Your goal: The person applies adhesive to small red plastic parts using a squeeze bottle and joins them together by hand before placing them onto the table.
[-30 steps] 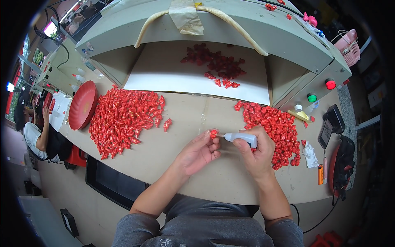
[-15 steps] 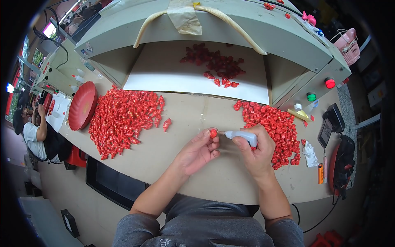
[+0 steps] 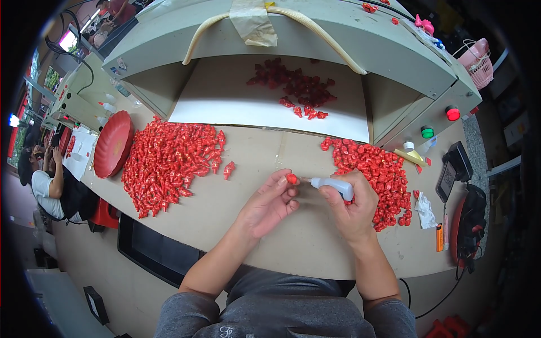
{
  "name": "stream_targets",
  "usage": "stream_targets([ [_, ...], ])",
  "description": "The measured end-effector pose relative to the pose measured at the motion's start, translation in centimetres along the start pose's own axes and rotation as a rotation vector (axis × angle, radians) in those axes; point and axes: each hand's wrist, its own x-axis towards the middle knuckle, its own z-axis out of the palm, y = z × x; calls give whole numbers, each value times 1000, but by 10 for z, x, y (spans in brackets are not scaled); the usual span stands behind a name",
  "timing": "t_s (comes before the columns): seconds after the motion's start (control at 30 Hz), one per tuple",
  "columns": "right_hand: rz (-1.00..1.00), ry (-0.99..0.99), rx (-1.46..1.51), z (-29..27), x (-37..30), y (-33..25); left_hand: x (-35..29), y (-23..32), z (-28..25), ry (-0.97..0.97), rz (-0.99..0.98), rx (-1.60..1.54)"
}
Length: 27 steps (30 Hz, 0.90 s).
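Over the middle of the table, my left hand [image 3: 266, 207] pinches a small red plastic piece [image 3: 291, 178] between thumb and fingertips, its other fingers loosely curled. My right hand [image 3: 359, 213] is wrapped round a translucent white squeeze bottle [image 3: 333, 186] lying sideways in the grip. The bottle's thin nozzle points left and reaches close to the red piece; whether the tip touches it is too small to tell. Left of my hands spreads a heap of glossy red figure-like parts [image 3: 169, 166], with one part [image 3: 229, 170] lying apart. Beside my right hand lies a heap of rounder red pieces [image 3: 375, 177].
A grey open-fronted cabinet [image 3: 394, 67] stands ahead, with dark red pieces [image 3: 298, 84] on its white floor. A red dish [image 3: 114, 145] leans at the left. Tissue [image 3: 425, 211], an orange lighter [image 3: 439, 238] and a black device [image 3: 446, 181] lie at the right. A person [image 3: 53, 180] sits far left.
The red piece in my left hand has tilted slightly and moved a touch left. My right hand and the bottle have shifted very slightly to the right.
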Motion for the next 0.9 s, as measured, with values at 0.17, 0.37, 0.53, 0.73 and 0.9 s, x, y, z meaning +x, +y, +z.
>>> stream_targets([
  [0.17,8,-4,-11,0,0,0,1,1,-2,-10,17,-49],
  [0.37,37,-20,4,-2,1,-3,2,1,-3,-3,41,-58],
  [0.53,138,-40,58,-4,3,-1,1,4,3,35,59,-57],
  [0.73,558,-60,534,0,23,22,1,10,-3,33,106,-90],
  [0.9,586,-160,237,6,63,43,0,15,0,50,110,-158],
])
